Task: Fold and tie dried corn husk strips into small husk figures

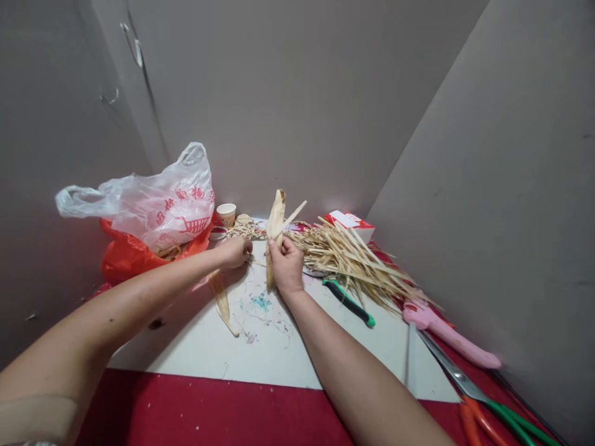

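Observation:
Upright over the white board [195, 353], a pale dried husk [276, 217] that looks like corn husk is pinched in my right hand [287, 265]. A narrow strip sticks out from it to the upper right. My left hand [236, 252] is closed a little to the left of the husk. A thin strand shows between the two hands, but what the left fingers hold is hidden. Below my left wrist, a loose husk piece [223, 303] lies on the board.
Left stand a white plastic bag [162, 198], a red bag [125, 257] and a paper cup [226, 214]. Right lie cut husk strips [357, 257], a green-black handled tool [348, 302], a pink glue gun [450, 334] and scissors [465, 384]. Grey walls close in behind and right.

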A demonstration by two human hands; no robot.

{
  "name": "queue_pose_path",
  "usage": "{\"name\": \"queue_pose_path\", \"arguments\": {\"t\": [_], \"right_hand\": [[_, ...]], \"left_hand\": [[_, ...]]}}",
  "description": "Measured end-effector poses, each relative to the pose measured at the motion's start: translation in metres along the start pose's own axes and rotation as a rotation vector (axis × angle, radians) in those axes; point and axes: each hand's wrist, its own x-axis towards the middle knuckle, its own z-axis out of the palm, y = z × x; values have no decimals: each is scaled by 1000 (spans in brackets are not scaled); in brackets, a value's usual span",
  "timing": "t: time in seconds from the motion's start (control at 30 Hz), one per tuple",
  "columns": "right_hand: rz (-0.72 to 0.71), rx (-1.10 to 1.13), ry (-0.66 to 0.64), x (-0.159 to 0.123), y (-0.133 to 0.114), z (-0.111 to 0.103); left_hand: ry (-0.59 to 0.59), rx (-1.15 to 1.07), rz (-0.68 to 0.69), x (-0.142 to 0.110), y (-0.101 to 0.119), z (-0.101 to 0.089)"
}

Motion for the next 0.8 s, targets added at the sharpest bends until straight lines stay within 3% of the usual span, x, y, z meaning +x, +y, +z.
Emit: {"name": "queue_pose_path", "arguments": {"t": [0.13, 0.3, 0.43, 0.53, 0.63, 0.7, 0.77, 0.8], "right_hand": [[-24, -12, 13, 2, 0, 0], [6, 5, 2, 1, -1, 0], [6, -4, -9, -1, -2, 0], [-10, -18, -8, -1, -2, 0], [-12, -23, -2, -1, -1, 0], [-15, -26, -7, -1, 1, 1], [-22, -23, -25, -2, 2, 2], [-25, -23, -39, -4, 1, 3]], "left_hand": [[-137, 70, 105, 2, 19, 6], [-399, 4, 206, -26, 38, 5], [-474, 1, 221, -59, 39, -18], [-466, -110, 216, -89, 29, -57], [-451, -210, 86, -124, 8, -93], [-518, -260, -20, -148, -14, -102], [-639, -185, -65, -169, -38, -97], [-582, -103, -71, -177, -48, -92]]}}
